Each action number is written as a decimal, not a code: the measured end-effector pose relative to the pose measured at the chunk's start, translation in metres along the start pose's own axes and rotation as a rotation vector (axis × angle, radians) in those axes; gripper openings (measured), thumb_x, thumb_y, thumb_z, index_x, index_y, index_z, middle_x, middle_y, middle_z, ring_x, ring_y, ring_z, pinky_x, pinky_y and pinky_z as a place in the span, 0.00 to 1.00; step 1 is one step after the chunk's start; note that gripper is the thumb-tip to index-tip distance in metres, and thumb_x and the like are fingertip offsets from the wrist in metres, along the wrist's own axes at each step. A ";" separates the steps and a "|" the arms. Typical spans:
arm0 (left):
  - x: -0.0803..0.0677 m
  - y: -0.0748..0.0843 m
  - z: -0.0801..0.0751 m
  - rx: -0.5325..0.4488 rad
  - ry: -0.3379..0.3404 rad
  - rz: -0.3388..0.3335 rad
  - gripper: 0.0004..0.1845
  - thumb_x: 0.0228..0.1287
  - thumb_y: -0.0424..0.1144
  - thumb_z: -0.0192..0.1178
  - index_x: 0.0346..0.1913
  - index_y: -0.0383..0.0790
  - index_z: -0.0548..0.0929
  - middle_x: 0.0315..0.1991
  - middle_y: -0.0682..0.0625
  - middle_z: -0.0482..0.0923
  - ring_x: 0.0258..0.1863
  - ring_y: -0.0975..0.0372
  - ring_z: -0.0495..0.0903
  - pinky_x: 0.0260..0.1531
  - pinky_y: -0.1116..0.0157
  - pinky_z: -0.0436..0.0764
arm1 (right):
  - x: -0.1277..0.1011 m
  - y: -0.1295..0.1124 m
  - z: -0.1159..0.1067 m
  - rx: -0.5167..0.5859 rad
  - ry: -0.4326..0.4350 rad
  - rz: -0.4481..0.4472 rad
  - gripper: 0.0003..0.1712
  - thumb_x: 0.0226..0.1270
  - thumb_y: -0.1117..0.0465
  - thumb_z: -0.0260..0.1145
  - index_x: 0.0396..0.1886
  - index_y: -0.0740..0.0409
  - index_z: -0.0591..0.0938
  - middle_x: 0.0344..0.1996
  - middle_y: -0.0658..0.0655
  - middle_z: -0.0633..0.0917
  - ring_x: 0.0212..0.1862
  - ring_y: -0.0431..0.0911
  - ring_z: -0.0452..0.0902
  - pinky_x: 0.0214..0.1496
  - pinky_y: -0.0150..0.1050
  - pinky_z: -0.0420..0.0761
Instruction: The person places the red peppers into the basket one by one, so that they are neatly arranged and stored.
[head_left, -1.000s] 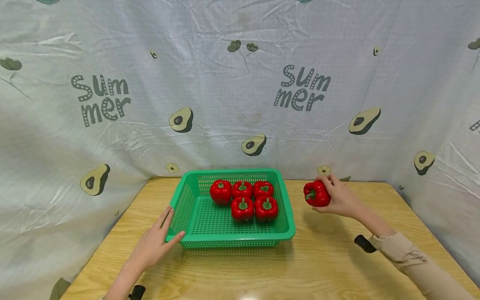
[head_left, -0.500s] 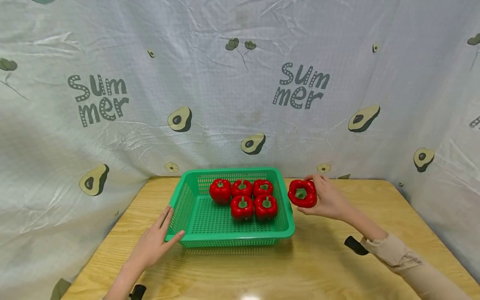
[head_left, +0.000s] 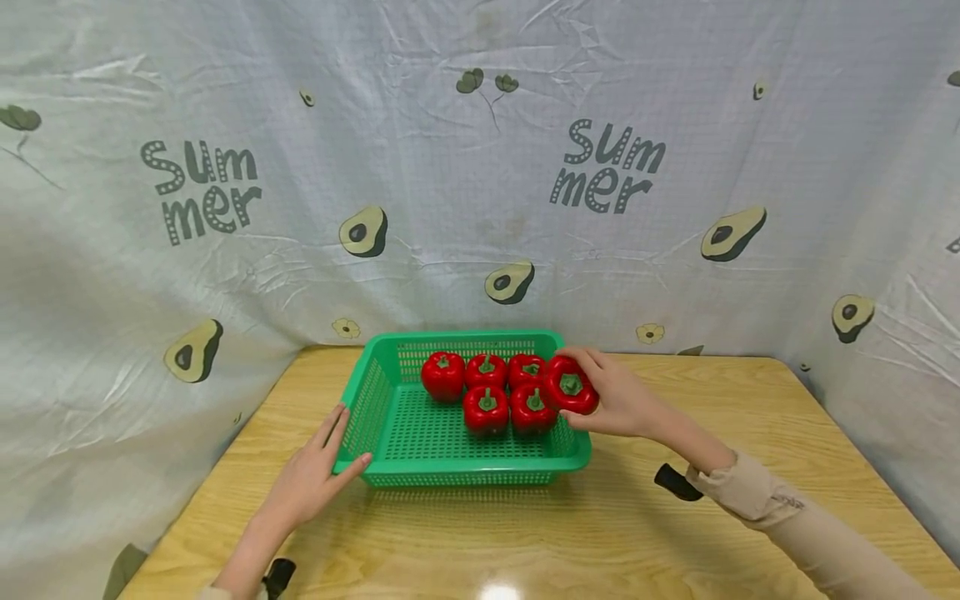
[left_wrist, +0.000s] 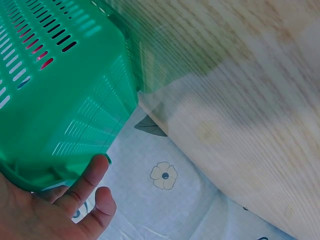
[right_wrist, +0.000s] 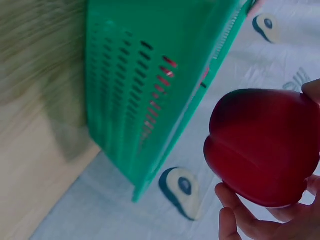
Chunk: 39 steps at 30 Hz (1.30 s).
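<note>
Glossy red bell pepper (head_left: 571, 386) held in curled right-hand grip (head_left: 615, 404) above right rim of green perforated plastic basket (head_left: 390, 417); basket corner steadied by flat, relaxed left hand (head_left: 311, 479). Pepper best lowered stem-up into free slot.

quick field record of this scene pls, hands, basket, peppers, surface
left hand: open, fingers rest on the near left corner of the green basket
right hand: grips a red bell pepper over the basket's right rim
peppers in basket: five, red, stems up, three behind and two in front
surface: wooden table
backdrop: avocado-print cloth
</note>
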<state>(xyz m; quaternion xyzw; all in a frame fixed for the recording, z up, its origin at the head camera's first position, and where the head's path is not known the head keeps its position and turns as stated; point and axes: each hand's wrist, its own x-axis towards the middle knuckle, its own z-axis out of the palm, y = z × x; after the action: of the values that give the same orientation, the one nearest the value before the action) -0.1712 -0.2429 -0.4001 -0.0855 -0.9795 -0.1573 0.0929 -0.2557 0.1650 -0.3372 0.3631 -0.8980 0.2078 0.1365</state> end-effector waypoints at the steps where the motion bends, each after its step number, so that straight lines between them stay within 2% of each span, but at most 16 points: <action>1: 0.001 0.000 0.000 -0.002 -0.001 0.000 0.41 0.62 0.57 0.49 0.68 0.32 0.51 0.69 0.37 0.48 0.55 0.40 0.68 0.45 0.46 0.72 | 0.003 -0.002 0.001 -0.006 0.000 -0.012 0.41 0.45 0.47 0.69 0.60 0.50 0.63 0.49 0.53 0.74 0.42 0.44 0.76 0.34 0.29 0.77; 6: 0.001 -0.001 0.001 -0.001 -0.007 -0.002 0.41 0.62 0.58 0.48 0.68 0.32 0.51 0.69 0.37 0.47 0.56 0.40 0.67 0.45 0.45 0.72 | 0.017 -0.014 0.004 -0.091 0.000 -0.058 0.39 0.46 0.42 0.66 0.58 0.51 0.67 0.45 0.51 0.77 0.42 0.44 0.73 0.35 0.33 0.76; 11: 0.001 -0.002 0.002 0.007 -0.002 -0.003 0.41 0.62 0.57 0.49 0.68 0.32 0.51 0.69 0.37 0.48 0.55 0.40 0.68 0.44 0.46 0.72 | 0.036 -0.029 0.010 -0.124 -0.037 -0.107 0.39 0.47 0.39 0.64 0.58 0.50 0.67 0.46 0.50 0.76 0.44 0.45 0.67 0.41 0.39 0.73; 17: 0.000 -0.003 0.003 0.010 0.019 0.003 0.41 0.61 0.56 0.49 0.68 0.32 0.52 0.68 0.37 0.49 0.54 0.40 0.69 0.43 0.47 0.73 | 0.065 -0.048 0.020 -0.157 -0.065 -0.189 0.38 0.46 0.39 0.62 0.57 0.49 0.68 0.45 0.49 0.74 0.41 0.42 0.64 0.39 0.37 0.67; 22: -0.002 -0.003 0.005 0.011 0.017 0.008 0.41 0.61 0.56 0.50 0.67 0.31 0.53 0.68 0.37 0.50 0.54 0.40 0.70 0.44 0.48 0.74 | 0.085 -0.062 0.032 -0.157 -0.119 -0.218 0.37 0.49 0.41 0.61 0.59 0.49 0.66 0.47 0.50 0.72 0.42 0.42 0.63 0.38 0.36 0.65; 28: -0.002 -0.001 0.006 -0.004 0.009 0.004 0.40 0.61 0.57 0.49 0.67 0.32 0.53 0.69 0.38 0.49 0.54 0.41 0.70 0.44 0.48 0.74 | 0.102 -0.070 0.049 -0.195 -0.185 -0.248 0.38 0.53 0.42 0.60 0.63 0.50 0.64 0.49 0.51 0.72 0.43 0.45 0.65 0.41 0.40 0.66; 31: -0.002 -0.001 0.005 -0.003 0.012 0.000 0.40 0.61 0.56 0.50 0.67 0.32 0.53 0.69 0.38 0.49 0.54 0.41 0.70 0.44 0.47 0.73 | 0.109 -0.072 0.059 -0.248 -0.225 -0.281 0.38 0.56 0.42 0.57 0.65 0.49 0.62 0.49 0.51 0.73 0.45 0.46 0.64 0.43 0.42 0.66; 39: 0.000 -0.003 0.004 0.005 0.025 0.004 0.40 0.61 0.56 0.50 0.67 0.32 0.53 0.69 0.38 0.49 0.55 0.41 0.69 0.46 0.47 0.72 | 0.121 -0.071 0.083 -0.377 -0.286 -0.360 0.32 0.60 0.41 0.55 0.64 0.41 0.62 0.49 0.49 0.74 0.45 0.46 0.62 0.43 0.43 0.64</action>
<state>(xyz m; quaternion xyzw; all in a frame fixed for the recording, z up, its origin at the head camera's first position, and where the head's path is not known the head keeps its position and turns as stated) -0.1726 -0.2439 -0.4047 -0.0852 -0.9785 -0.1555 0.1055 -0.2974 0.0074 -0.3427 0.5102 -0.8521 -0.0436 0.1083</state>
